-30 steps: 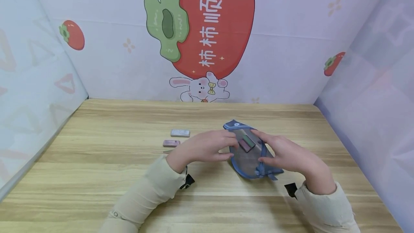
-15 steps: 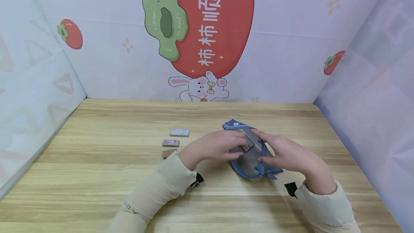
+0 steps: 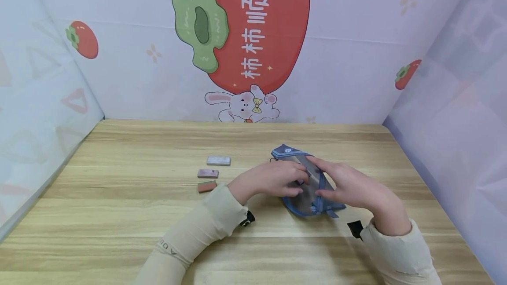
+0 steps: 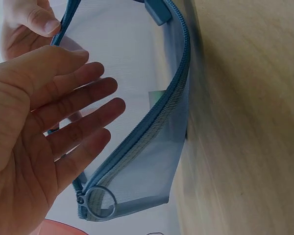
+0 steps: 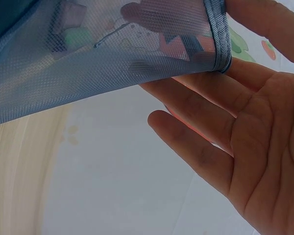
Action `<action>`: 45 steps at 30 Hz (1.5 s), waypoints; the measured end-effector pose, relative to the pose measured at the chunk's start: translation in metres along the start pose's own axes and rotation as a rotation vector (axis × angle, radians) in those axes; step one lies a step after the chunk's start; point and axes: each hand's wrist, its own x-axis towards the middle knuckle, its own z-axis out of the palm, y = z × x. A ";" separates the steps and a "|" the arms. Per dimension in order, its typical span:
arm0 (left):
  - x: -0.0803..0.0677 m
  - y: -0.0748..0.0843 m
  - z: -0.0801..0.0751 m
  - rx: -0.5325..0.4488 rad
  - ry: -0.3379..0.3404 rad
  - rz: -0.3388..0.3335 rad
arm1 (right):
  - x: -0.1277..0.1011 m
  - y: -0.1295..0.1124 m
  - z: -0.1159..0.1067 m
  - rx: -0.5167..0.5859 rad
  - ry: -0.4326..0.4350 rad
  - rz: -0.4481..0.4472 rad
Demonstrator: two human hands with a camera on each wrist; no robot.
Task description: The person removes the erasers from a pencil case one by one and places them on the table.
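Blue-edged mesh pouch [image 3: 303, 184] sits on the wooden bench [image 3: 119, 214], right of centre, held between both hands. Right hand [image 3: 348, 186] pinches the zip edge at 3 o'clock, thumb above, fingers [image 5: 196, 105] beneath, seemingly to keep the mouth open. Left hand [image 3: 269, 179] reaches in from 9 o'clock, fingers [image 4: 83, 112] straight and spread, gripping nothing. Three small blocks [image 3: 211, 173] lie apart at 9 o'clock; others show inside the mesh.

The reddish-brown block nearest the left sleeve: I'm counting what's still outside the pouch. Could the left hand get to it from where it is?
Probably yes. The reddish-brown block lies bare on the table, just beside the left hand, which is at the mesh pouch.
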 end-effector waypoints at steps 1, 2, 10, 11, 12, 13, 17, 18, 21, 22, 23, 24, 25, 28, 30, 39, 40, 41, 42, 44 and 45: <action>0.001 -0.001 0.001 -0.010 -0.001 0.006 | 0.000 0.000 0.000 0.003 -0.003 0.001; 0.001 -0.002 0.001 -0.015 -0.001 0.012 | 0.000 0.000 0.000 0.004 -0.007 0.003; 0.007 -0.005 0.005 -0.010 0.000 0.012 | 0.003 0.000 0.001 -0.003 -0.012 -0.001; 0.008 -0.005 0.006 -0.006 -0.003 0.010 | 0.003 0.000 0.002 -0.001 -0.012 0.000; 0.009 -0.006 0.006 0.001 -0.005 0.007 | 0.003 0.000 0.002 0.000 -0.012 0.000; 0.010 -0.006 0.006 0.002 -0.007 0.005 | 0.003 0.000 0.002 0.000 -0.012 0.001; 0.013 -0.007 0.007 0.021 -0.020 -0.014 | 0.003 -0.001 0.002 -0.003 -0.008 0.005; 0.013 -0.007 0.007 0.035 -0.025 -0.025 | 0.002 -0.001 0.001 -0.006 -0.007 0.007; 0.014 -0.006 0.008 0.083 -0.040 -0.064 | 0.002 -0.002 0.001 -0.009 -0.009 0.012; 0.014 -0.006 0.009 0.098 -0.044 -0.076 | 0.002 -0.002 0.001 -0.013 -0.010 0.020; 0.015 -0.005 0.009 0.107 -0.047 -0.088 | 0.002 -0.002 0.001 -0.013 -0.011 0.022; 0.015 -0.004 0.009 0.113 -0.051 -0.101 | 0.002 -0.002 0.001 -0.012 -0.012 0.025; 0.015 -0.003 0.009 0.114 -0.055 -0.112 | 0.002 -0.002 0.001 -0.011 -0.011 0.025; 0.017 -0.001 0.009 0.117 -0.072 -0.142 | 0.001 -0.002 0.001 -0.014 -0.009 0.024; 0.019 0.000 0.009 0.122 -0.084 -0.158 | 0.001 -0.002 0.000 -0.010 -0.009 0.014; 0.021 -0.005 0.014 0.135 -0.090 -0.165 | 0.001 -0.002 0.000 -0.007 0.001 -0.018; 0.021 -0.006 0.014 0.130 -0.089 -0.160 | 0.001 -0.002 0.000 -0.007 0.001 -0.021; 0.021 -0.006 0.013 0.123 -0.088 -0.155 | 0.001 -0.002 0.000 -0.007 0.001 -0.023; 0.021 -0.007 0.013 0.114 -0.087 -0.149 | 0.002 -0.002 0.000 -0.009 0.001 -0.027; 0.021 -0.009 0.012 0.089 -0.086 -0.135 | 0.002 -0.002 0.000 -0.009 -0.002 -0.028; 0.021 -0.010 0.012 0.076 -0.086 -0.132 | 0.002 -0.002 0.000 -0.007 -0.003 -0.029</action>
